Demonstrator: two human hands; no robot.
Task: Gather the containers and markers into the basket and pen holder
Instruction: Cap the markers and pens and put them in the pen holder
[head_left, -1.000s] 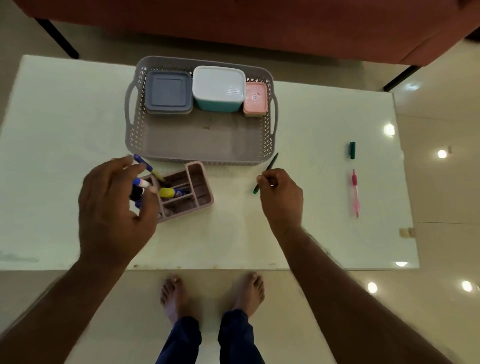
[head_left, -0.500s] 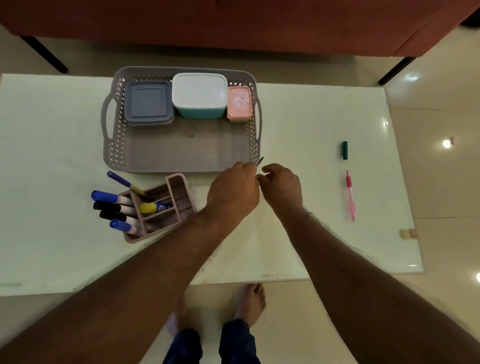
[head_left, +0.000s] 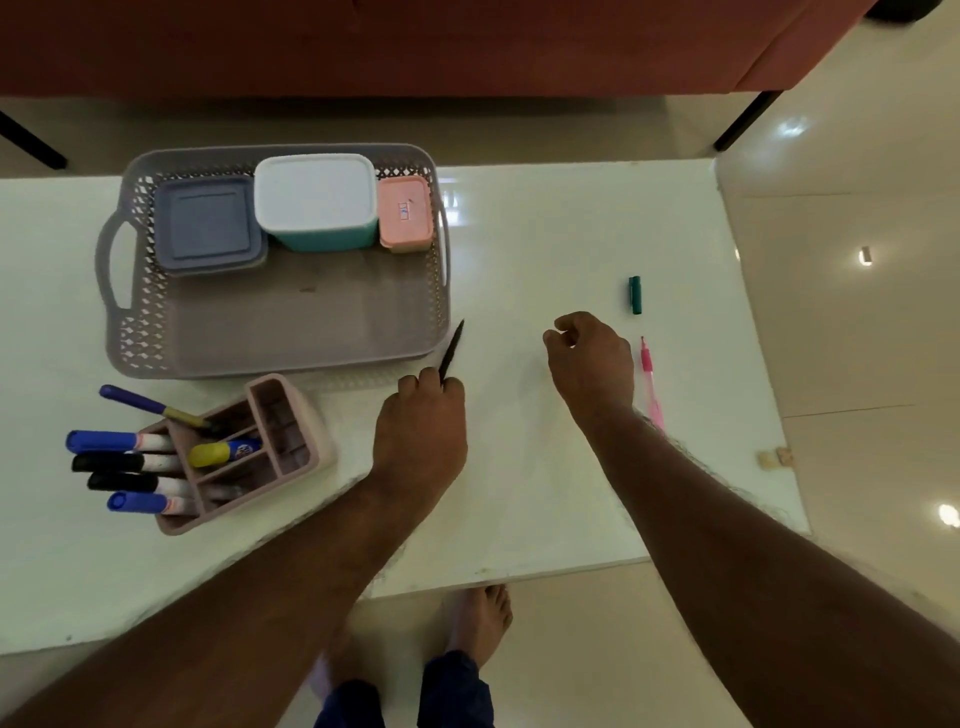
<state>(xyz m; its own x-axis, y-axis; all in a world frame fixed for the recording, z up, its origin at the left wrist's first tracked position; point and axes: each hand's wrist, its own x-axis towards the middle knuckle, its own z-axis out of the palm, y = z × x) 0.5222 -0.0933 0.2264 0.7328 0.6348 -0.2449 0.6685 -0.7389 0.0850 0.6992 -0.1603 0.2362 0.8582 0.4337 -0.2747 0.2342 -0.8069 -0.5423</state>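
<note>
— Where's the dark pen?
— Pinched in my left hand (head_left: 420, 415), fingers curled round its lower end; the dark pen (head_left: 451, 350) slants up beside the basket (head_left: 130, 332) (near-right corner).
— And your right hand?
— My right hand (head_left: 589, 358) hovers loosely curled, holding nothing, just left of the pink pen (head_left: 649, 379); the green cap (head_left: 635, 294) lies farther off.
— Room to move?
— Bare white table (head_left: 545, 493) between my hands. The pen holder (head_left: 249, 457), with markers sticking out leftward, stands near the table's near edge.
</note>
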